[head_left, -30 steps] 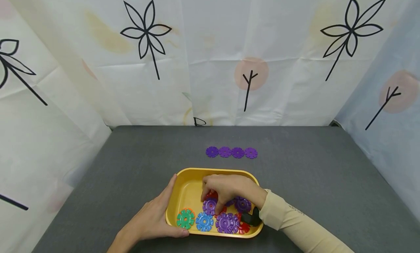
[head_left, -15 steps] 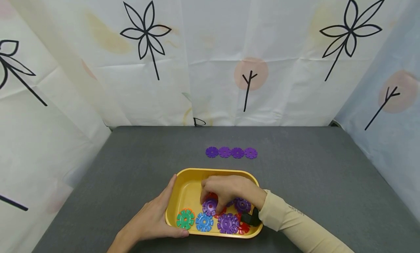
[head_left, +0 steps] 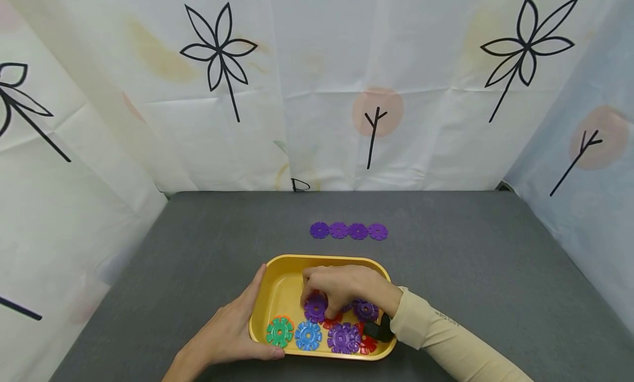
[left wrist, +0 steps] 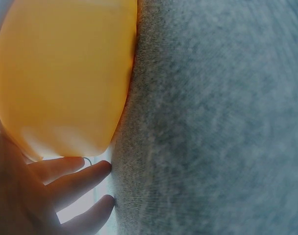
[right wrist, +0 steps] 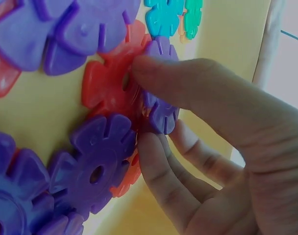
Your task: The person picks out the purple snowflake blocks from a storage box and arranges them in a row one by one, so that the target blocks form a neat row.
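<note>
A yellow plastic tray (head_left: 279, 285) holds several flower-shaped snowflake discs. My left hand (head_left: 230, 329) rests around the tray's left end, thumb along its near side. In the left wrist view, its fingers (left wrist: 80, 181) are spread and fairly straight by the tray's outer wall. Inside the tray, my right hand (head_left: 337, 285) pinches a purple snowflake disc (right wrist: 161, 90) between thumb and fingers. Its thumb tip overlaps a red snowflake disc (right wrist: 102, 85) beside that one. Another purple disc (right wrist: 97, 169) lies close below the fingertips.
Four-disc-like purple row (head_left: 349, 231) lies on the grey table (head_left: 446, 261) beyond the tray. In the tray are also a green disc (head_left: 279, 331), a blue disc (head_left: 308, 336) and a large purple disc (head_left: 344, 338). White patterned cloth (head_left: 322, 57) surrounds the table.
The purple disc at my right fingers has shifted slightly and changed its tilt. The right hand has edged a little left; the left hand stays at the tray.
</note>
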{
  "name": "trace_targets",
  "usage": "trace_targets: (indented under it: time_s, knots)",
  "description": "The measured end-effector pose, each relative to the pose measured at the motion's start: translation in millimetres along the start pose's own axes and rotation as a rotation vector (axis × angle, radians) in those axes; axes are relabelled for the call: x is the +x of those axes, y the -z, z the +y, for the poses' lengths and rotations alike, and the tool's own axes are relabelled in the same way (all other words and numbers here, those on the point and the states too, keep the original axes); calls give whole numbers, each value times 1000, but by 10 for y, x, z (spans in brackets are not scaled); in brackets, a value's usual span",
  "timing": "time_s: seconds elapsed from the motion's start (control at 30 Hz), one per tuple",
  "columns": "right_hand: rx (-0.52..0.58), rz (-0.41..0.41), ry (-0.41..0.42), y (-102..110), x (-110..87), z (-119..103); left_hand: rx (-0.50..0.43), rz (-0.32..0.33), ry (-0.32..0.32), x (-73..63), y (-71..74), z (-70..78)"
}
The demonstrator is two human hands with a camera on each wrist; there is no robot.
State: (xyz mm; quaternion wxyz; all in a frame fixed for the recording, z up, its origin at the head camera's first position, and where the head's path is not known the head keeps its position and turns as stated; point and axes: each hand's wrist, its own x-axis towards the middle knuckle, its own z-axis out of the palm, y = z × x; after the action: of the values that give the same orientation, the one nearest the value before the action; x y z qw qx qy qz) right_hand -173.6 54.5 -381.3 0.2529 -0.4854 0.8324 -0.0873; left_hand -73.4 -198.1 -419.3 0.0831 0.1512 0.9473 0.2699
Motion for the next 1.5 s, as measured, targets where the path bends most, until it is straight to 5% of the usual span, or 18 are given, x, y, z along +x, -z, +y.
trace_targets:
  time_s: [0.6,1.1,1.5]
  knots:
    - [-39,45,63,85,-27,-17,-15,-18,21,4,10,21]
    - [65,206,15,379,-417,46,-55,-43,52,0,14,39]
    - [56,414,-118,485,-705,312,-50,-25,41,-9,0,30]
